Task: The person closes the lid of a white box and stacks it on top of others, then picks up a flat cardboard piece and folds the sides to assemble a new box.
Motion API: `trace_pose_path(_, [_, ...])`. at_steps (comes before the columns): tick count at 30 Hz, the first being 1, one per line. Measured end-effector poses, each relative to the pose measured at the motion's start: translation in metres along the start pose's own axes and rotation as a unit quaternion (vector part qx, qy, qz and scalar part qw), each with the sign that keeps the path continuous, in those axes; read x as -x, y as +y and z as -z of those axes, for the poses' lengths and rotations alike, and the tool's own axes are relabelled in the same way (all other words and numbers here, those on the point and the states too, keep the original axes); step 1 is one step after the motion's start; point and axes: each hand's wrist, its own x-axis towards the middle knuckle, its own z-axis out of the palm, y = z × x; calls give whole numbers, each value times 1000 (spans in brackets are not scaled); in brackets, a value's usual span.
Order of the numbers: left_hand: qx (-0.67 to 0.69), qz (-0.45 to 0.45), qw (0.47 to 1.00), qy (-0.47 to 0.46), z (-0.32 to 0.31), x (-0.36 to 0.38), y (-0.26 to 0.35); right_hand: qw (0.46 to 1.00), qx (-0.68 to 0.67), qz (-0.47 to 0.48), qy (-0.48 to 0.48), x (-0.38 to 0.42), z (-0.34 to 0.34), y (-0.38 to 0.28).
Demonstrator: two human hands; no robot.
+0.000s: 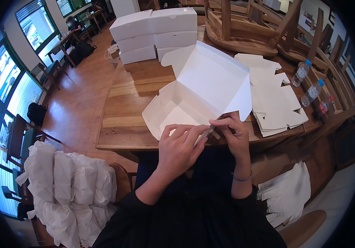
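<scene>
A white cardboard box, partly folded with its lid raised, rests at the front edge of the wooden table. Its near right corner is between my two hands. My left hand grips the near wall, fingers reaching over the rim into the box. At that corner my right hand pinches the cardboard between thumb and fingers. The folded edge there is partly hidden behind the fingers. To the right lies a stack of flat, unfolded white box blanks.
Folded white boxes stand stacked at the back of the wooden table. Two water bottles stand at right, near upturned wooden chairs. White wrapped bundles pile up at lower left; more white sheets lie at lower right.
</scene>
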Motion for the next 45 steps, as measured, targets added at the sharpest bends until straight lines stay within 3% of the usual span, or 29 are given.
trace_pose_path(26, [-3, 25, 1000, 4, -3, -2, 2, 998, 43, -27, 22, 3, 2, 6])
trace_pose_path(32, [-2, 14, 1000, 12, -6, -1, -1, 999, 53, 2, 6, 2, 0, 0])
trace_pose_path(41, [-21, 1, 1000, 10, -1, 0, 3, 997, 16, -76, 18, 4, 0, 3])
trace_pose_path(45, [-48, 14, 999, 10, 5, 2, 7, 999, 35, -23, 34, 3, -1, 3])
